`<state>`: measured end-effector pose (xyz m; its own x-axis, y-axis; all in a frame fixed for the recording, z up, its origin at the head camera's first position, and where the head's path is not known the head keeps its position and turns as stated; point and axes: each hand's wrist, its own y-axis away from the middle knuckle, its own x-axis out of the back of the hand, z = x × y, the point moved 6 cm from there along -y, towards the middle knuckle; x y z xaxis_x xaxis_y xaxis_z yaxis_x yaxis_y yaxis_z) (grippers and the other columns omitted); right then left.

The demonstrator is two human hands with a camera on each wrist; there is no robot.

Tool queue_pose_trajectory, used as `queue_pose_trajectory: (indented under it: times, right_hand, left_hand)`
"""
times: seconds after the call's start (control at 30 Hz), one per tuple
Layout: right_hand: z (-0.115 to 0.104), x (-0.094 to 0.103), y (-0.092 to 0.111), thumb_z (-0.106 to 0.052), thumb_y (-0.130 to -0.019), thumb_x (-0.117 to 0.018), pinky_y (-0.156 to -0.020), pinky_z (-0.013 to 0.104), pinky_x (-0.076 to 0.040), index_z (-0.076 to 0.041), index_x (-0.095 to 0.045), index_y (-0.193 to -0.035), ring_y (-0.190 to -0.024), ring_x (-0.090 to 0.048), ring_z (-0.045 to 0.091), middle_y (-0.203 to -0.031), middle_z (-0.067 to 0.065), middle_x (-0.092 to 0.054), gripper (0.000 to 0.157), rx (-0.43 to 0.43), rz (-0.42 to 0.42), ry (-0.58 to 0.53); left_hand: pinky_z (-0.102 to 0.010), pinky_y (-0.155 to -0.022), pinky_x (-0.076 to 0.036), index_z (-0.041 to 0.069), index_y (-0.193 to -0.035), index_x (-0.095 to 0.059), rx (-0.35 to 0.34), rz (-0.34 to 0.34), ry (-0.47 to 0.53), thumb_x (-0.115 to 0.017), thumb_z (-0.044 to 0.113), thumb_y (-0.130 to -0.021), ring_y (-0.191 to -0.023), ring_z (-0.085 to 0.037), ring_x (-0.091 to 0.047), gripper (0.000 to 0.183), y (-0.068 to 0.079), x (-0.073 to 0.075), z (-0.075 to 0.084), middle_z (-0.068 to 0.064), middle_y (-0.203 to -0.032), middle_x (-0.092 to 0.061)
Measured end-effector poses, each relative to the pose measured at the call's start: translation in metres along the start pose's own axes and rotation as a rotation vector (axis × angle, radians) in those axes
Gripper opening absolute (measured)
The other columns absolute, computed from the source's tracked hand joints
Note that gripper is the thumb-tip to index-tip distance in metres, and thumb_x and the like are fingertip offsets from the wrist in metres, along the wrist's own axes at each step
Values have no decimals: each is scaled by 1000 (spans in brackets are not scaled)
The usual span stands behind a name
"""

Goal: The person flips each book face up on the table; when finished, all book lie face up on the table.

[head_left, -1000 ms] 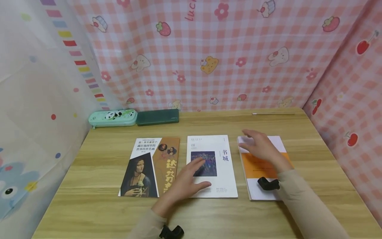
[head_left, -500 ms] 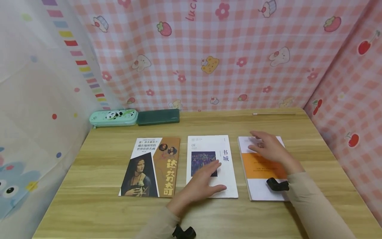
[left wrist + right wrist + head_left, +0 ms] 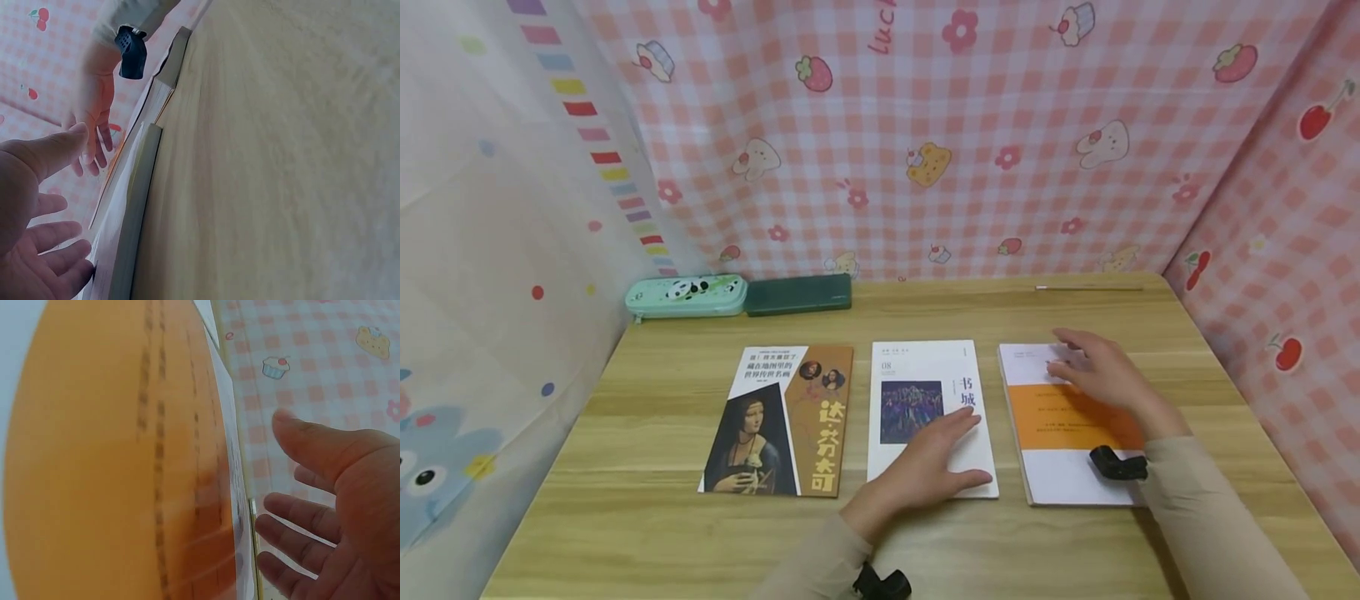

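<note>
My left hand (image 3: 925,462) is over the lower right part of a white book (image 3: 913,358) with a dark square picture, its fingers and thumb spread and nothing held. In the left wrist view that hand (image 3: 44,212) is close to the book's cover; whether it touches is unclear. Above a white book with an orange band (image 3: 1060,417), my right hand (image 3: 1105,375) hangs with loose fingers. From the right wrist view, a gap shows between the right hand (image 3: 331,512) and that cover. To the left lies a brown-and-white book (image 3: 775,425) with a portrait, untouched.
At the back left of the wooden table (image 3: 625,533) sit a mint panda pencil case (image 3: 685,297) and a dark green case (image 3: 798,294), side by side. A thin pencil-like stick (image 3: 1090,288) lies at the back right. Pink checked cloth (image 3: 880,167) hangs behind.
Both hands have shifted right: the left across the white book's lower part, the right across the orange-banded book, uncovering more of its cover. The books stay where they were.
</note>
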<state>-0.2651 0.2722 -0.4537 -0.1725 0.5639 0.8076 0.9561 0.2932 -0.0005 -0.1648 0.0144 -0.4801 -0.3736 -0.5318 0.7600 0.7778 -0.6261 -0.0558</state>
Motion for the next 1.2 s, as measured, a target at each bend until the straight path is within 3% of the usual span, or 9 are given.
queue_pose_trajectory:
  times: [0.2,0.43,0.6,0.73,0.9,1.2]
  right_hand:
    - [9,3,2,-25,-96,-72,-108,66,-36,9,-44,-147,-128,-48,48,-144,33,-48,67,-6,-16,4]
    - [26,6,3,-26,-96,-72,-110,66,-33,4,-42,-149,-131,-43,48,-149,31,-43,68,-100,-32,-8]
    - [34,10,4,-26,-96,-72,-111,67,-31,2,-41,-151,-135,-38,49,-152,30,-40,69,-136,-35,-1]
    - [39,12,4,-25,-94,-74,-111,67,-31,3,-42,-150,-136,-37,50,-151,31,-39,70,-138,-33,3]
    - [46,15,3,-21,-91,-78,-110,67,-32,5,-44,-148,-134,-39,51,-149,32,-41,72,-140,-20,8]
    - [61,15,6,-38,-89,-79,-112,66,-32,8,-40,-149,-135,-38,52,-151,35,-38,85,-180,-57,-16]
  left_hand:
    - [-35,-120,-30,4,-151,-44,-25,-14,3,-74,42,-92,-145,-26,-39,76,-6,-6,8,-14,-158,-40]
    - [-34,-120,-29,3,-150,-46,-33,-35,13,-74,43,-92,-146,-24,-38,76,-13,-17,19,-13,-159,-39]
    - [-32,-120,-28,6,-151,-46,-79,-36,-15,-74,42,-92,-145,-23,-38,75,-18,-25,28,-14,-158,-39]
    - [-31,-119,-28,7,-150,-48,-125,-34,-22,-76,41,-91,-145,-24,-38,74,-21,-31,33,-17,-158,-39]
    - [-30,-119,-27,3,-146,-52,-136,-31,-17,-76,41,-90,-145,-26,-38,72,-24,-35,38,-20,-158,-38]
    - [-27,-119,-28,2,-143,-56,-123,-43,-51,-80,40,-87,-145,-24,-39,71,-27,-45,44,-18,-158,-38]
